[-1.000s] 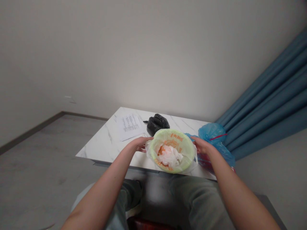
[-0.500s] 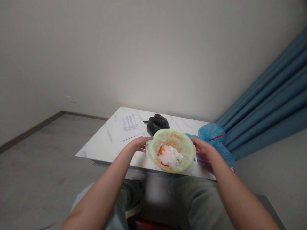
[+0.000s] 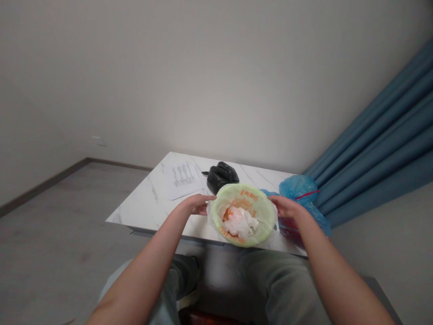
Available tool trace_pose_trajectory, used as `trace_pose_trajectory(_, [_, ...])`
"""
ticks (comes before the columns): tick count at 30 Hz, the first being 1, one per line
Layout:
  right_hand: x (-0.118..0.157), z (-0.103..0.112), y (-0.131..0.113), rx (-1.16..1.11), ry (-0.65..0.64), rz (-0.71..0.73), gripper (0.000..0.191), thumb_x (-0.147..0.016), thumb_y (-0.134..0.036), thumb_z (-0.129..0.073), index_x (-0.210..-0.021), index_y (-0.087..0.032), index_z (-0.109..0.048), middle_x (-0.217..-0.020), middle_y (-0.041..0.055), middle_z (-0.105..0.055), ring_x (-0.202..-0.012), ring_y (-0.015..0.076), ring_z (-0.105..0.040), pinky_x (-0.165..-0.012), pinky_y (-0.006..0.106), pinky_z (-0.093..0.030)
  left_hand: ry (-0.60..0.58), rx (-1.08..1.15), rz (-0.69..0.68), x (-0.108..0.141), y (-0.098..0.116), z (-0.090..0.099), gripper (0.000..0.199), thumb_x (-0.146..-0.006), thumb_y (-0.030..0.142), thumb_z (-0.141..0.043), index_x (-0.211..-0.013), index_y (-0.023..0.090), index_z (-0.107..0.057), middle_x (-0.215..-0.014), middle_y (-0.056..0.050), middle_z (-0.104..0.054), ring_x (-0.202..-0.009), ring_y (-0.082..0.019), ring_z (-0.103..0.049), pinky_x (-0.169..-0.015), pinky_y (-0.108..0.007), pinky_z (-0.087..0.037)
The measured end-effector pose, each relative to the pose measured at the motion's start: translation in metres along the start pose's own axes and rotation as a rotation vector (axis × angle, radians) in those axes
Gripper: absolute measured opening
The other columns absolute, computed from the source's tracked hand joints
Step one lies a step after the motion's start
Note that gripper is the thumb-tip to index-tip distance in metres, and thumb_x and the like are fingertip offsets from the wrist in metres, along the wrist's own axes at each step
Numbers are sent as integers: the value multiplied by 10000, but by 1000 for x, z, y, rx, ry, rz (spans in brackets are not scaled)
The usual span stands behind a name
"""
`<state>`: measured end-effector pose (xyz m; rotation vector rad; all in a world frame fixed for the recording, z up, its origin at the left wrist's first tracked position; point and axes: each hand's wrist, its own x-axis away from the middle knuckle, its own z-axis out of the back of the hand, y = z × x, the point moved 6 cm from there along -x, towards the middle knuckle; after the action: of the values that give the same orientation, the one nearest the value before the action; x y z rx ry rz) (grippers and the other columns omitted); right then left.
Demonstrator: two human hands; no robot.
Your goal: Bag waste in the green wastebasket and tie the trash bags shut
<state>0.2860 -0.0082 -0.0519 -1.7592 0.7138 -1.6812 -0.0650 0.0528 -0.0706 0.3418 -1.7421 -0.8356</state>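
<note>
A pale green round bin (image 3: pixel 267 215), lined with a clear plastic bag, is tilted toward me at the table's front edge. Crumpled white tissue (image 3: pixel 241 223) with orange stains lies inside it, and orange marks show on its inner wall. My left hand (image 3: pixel 199 204) grips the bin's left side at the rim, fingers curled against the liner. On the opposite side my right hand (image 3: pixel 283 206) holds the rim, its fingers partly hidden by the bin.
The white marbled table (image 3: pixel 142 201) carries a printed sheet (image 3: pixel 184 178) at the left and a knotted black bag (image 3: pixel 222 176) behind the bin. Blue plastic bags (image 3: pixel 297 186) lie at the right, beside a blue curtain (image 3: pixel 375 140). A wall stands behind.
The bin has shifted very slightly down in the view, with both hands still on it. Everything else looks the same.
</note>
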Motion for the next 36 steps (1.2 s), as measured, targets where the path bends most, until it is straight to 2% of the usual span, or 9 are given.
trace_pose_trajectory(3, [1, -3, 5, -61, -75, -54, 160, -899, -190, -538, -970, -130, -668, -853, 73, -735, -732, 160, -694, -769, 289, -583, 2, -1, -30, 0, 2, 0, 408, -614, 318, -884, -895, 119, -667, -772, -68, -735, -641, -153, -673, -611, -235, -570])
trace_pose_trajectory(6, [2, 3, 8, -24, -9, -73, 172, -876, -247, -596, -962, -125, -683, -875, 83, -739, -745, 174, -697, -777, 309, -582, -43, -14, -34, 1, 2, -5, 382, -586, 313, -889, -829, 111, -675, -739, -63, -732, -601, -143, -651, -578, -230, -553])
trace_pose_trajectory(12, [15, 18, -11, 432, 375, 57, 273, -762, -430, -709, -798, -160, -700, -770, 51, -719, -679, 182, -648, -618, 276, -526, -45, -72, -63, 2, 3, -5, 371, -557, 330, -860, -800, 116, -679, -729, -74, -729, -609, -170, -644, -569, -266, -538])
trace_pose_trajectory(18, [34, -6, -39, 849, 650, 192, 162, -762, -264, -636, -635, -165, -658, -688, 68, -680, -664, 188, -624, -562, 253, -419, 89, -274, -434, 12, 27, -12, 225, -581, 287, -736, -701, 132, -626, -611, -6, -629, -554, -138, -562, -524, -238, -416])
trace_pose_trajectory(22, [41, -32, -41, 942, 619, 148, 285, -748, -190, -593, -464, -172, -578, -505, 88, -588, -563, 207, -596, -559, 293, -408, 177, -325, -609, 21, 40, -23, 191, -626, 305, -679, -699, 154, -588, -620, 29, -578, -580, -125, -527, -552, -229, -379])
trace_pose_trajectory(26, [44, -52, -32, 779, 480, 62, 346, -757, -165, -579, -412, -175, -543, -487, 109, -590, -466, 193, -570, -557, 320, -448, 232, -312, -711, 26, 48, -26, 239, -636, 343, -700, -682, 174, -537, -594, 53, -523, -574, -114, -496, -558, -223, -363])
trace_pose_trajectory(30, [47, -63, -25, 593, 331, 4, 323, -780, -140, -554, -458, -165, -568, -586, 125, -649, -490, 186, -595, -561, 318, -470, 226, -190, -742, 24, 51, -23, 328, -631, 349, -724, -878, 171, -601, -781, -5, -670, -684, -159, -604, -635, -253, -448])
trace_pose_trajectory(33, [48, -58, -27, 653, 269, 44, 328, -815, -164, -527, -495, -167, -597, -572, 91, -633, -499, 161, -572, -546, 281, -426, 270, -124, -771, 22, 55, -17, 371, -647, 363, -710, -948, 164, -620, -863, -49, -706, -761, -190, -642, -712, -288, -481])
trace_pose_trajectory(36, [46, -35, -37, 730, 424, 221, 386, -829, -233, -567, -448, -191, -523, -468, 40, -517, -504, 147, -511, -537, 256, -361, 380, -118, -755, 25, 58, -5, 336, -669, 347, -660, -940, 148, -649, -896, -80, -713, -862, -222, -652, -809, -318, -480])
